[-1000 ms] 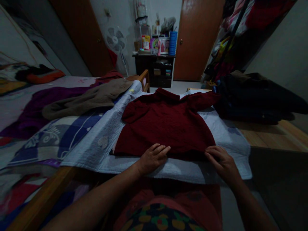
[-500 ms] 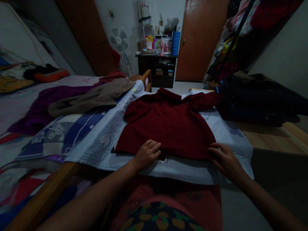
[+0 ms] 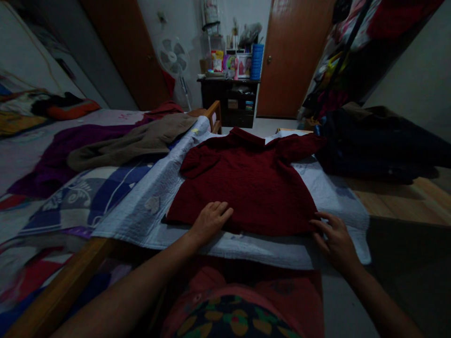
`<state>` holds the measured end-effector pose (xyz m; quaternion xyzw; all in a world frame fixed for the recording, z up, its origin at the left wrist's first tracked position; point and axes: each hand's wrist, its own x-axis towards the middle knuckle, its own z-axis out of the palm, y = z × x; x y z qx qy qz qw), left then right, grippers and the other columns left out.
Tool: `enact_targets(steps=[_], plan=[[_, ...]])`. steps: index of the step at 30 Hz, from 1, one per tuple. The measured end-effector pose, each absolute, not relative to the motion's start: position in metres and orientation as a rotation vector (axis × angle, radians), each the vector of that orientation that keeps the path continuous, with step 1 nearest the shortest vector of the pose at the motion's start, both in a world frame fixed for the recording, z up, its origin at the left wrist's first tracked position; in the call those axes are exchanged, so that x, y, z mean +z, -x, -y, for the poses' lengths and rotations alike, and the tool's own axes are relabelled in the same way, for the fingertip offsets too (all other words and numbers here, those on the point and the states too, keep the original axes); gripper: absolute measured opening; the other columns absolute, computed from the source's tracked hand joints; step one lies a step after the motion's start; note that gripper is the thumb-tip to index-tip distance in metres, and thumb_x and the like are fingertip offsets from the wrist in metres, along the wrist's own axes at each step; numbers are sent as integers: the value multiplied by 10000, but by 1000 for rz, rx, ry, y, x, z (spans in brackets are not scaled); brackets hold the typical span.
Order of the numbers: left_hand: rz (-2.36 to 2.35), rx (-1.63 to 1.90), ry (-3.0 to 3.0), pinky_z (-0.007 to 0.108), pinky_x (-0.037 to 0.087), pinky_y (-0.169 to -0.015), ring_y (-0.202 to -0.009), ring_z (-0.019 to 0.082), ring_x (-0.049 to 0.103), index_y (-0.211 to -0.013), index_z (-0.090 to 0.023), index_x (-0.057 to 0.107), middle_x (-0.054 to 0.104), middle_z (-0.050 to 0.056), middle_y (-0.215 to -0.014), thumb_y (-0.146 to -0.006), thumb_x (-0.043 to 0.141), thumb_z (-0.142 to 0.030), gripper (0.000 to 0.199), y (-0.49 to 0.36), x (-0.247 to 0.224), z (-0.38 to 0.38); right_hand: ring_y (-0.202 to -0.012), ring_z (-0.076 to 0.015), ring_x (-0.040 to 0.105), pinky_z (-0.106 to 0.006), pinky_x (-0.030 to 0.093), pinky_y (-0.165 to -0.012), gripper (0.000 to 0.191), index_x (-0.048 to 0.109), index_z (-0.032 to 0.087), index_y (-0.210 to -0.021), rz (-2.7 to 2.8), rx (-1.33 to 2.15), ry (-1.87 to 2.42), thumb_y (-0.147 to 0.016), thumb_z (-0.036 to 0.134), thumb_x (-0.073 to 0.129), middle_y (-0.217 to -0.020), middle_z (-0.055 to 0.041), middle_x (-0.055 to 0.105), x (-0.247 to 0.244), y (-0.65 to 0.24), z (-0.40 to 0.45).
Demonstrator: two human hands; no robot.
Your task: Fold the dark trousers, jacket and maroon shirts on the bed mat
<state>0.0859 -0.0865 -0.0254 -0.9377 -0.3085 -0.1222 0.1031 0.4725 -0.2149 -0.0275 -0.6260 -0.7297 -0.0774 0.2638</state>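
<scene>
A dark red collared garment [image 3: 246,183] lies spread out on a light blue quilted cloth [image 3: 155,206], its collar toward the far side and its hem toward me. My left hand [image 3: 210,219] rests palm down on the garment near the hem, left of the middle, fingers stretched out. At the hem's right corner is my right hand [image 3: 333,237], its fingers slightly bent and apart, the tips touching the garment's edge.
Folded dark clothes [image 3: 380,145] are piled on a wooden surface [image 3: 394,197] at the right. On the left, a bed holds a brown garment [image 3: 130,143], a purple one [image 3: 66,155] and a blue patterned cloth [image 3: 95,192]. A fan [image 3: 173,56] stands behind.
My left hand has slid slightly left along the hem. My right hand has shifted a little to the right, and the garment's right corner lies slightly further right.
</scene>
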Motion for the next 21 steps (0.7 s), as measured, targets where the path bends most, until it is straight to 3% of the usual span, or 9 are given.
enact_targets(steps=[4, 10, 12, 16, 21], plan=[[790, -423, 2833, 341, 419, -872, -960, 200, 530, -1097, -230, 607, 601, 59, -1059, -892, 529, -156, 232, -72, -24, 84, -1065, -297, 523, -491, 457, -905, 210, 649, 212, -1012, 1987, -219, 1684, -843, 282, 546, -1169, -119, 539, -27, -472, 214], [875, -178, 2889, 359, 417, -806, -823, 198, 541, -888, -209, 628, 606, 31, -852, -862, 585, -178, 59, -69, -21, 86, -1085, -305, 510, -495, 459, -905, 248, 617, 210, -1057, 2012, -182, 1677, -831, 277, 542, -1197, -123, 515, -30, -473, 216], [959, -170, 2889, 367, 412, -828, -861, 208, 548, -900, -202, 629, 619, 41, -898, -844, 598, -174, 70, -76, -18, 92, -1101, -309, 503, -502, 453, -923, 284, 595, 213, -1096, 2002, -171, 1685, -823, 263, 538, -1213, -124, 499, -30, -473, 217], [847, -280, 2953, 398, 351, -976, -1110, 229, 506, -1139, -235, 584, 573, 66, -1218, -837, 594, -167, 310, -94, -15, 108, -1158, -319, 474, -502, 446, -960, 450, 506, 202, -1238, 1936, -138, 1753, -789, 223, 533, -1276, -141, 433, -30, -474, 220], [729, -174, 2999, 394, 370, -958, -1045, 216, 550, -1148, -228, 570, 611, 63, -1120, -887, 535, -184, 267, -110, -19, 112, -1068, -261, 525, -423, 500, -906, 497, 469, 221, -1220, 1862, -50, 1825, -732, 130, 479, -1191, -103, 459, -34, -472, 219]])
